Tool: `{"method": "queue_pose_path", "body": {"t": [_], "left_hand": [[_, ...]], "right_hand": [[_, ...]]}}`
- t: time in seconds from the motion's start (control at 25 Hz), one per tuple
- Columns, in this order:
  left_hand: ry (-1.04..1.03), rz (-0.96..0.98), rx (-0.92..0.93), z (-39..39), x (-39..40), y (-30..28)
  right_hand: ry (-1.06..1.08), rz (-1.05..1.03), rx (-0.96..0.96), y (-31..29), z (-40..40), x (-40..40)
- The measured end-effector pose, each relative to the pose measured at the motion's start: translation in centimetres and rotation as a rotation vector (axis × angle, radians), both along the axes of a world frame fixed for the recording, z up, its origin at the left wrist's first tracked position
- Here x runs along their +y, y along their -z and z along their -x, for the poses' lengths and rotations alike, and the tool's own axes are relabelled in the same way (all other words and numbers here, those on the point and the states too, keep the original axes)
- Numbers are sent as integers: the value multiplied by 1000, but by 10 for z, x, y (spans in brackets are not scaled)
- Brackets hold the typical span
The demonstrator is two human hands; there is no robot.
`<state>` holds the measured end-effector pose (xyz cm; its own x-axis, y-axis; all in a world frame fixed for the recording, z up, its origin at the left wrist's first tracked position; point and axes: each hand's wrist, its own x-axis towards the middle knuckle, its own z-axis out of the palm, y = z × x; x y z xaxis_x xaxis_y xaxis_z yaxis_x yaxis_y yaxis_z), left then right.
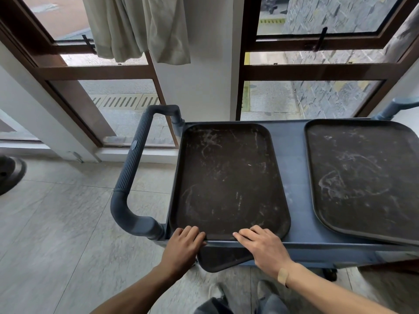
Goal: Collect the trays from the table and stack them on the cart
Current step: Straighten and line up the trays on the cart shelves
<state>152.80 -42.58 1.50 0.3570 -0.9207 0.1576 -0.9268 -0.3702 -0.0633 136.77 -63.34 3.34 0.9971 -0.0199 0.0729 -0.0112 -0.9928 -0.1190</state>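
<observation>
A dark scuffed tray [229, 177] lies flat on the left half of the blue cart's top shelf [293, 168]. My left hand [183, 245] and my right hand [263, 245] rest on its near rim, fingers spread over the edge, palms down. A second dark tray [362, 177] lies on the right half of the shelf, turned a little and overhanging the front edge. The corner of a third tray [223, 259] sticks out from the lower shelf, under my hands.
The cart's ribbed blue handle [133, 168] juts out to the left. Brown-framed windows [317, 71] and a pale curtain [136, 28] stand behind the cart. Grey tiled floor [56, 223] spreads to the left, with a dark round base [9, 173] at the far left.
</observation>
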Motion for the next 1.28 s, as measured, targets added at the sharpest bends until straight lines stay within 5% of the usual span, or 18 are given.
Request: {"method": "queue_pose_path", "body": {"t": [0.6, 1.28], "left_hand": [[108, -83, 136, -10, -41, -21], [104, -2, 214, 125, -313, -34]], "right_hand": [[-4, 38, 38, -9, 4, -32], [505, 51, 84, -34, 181, -313]]}}
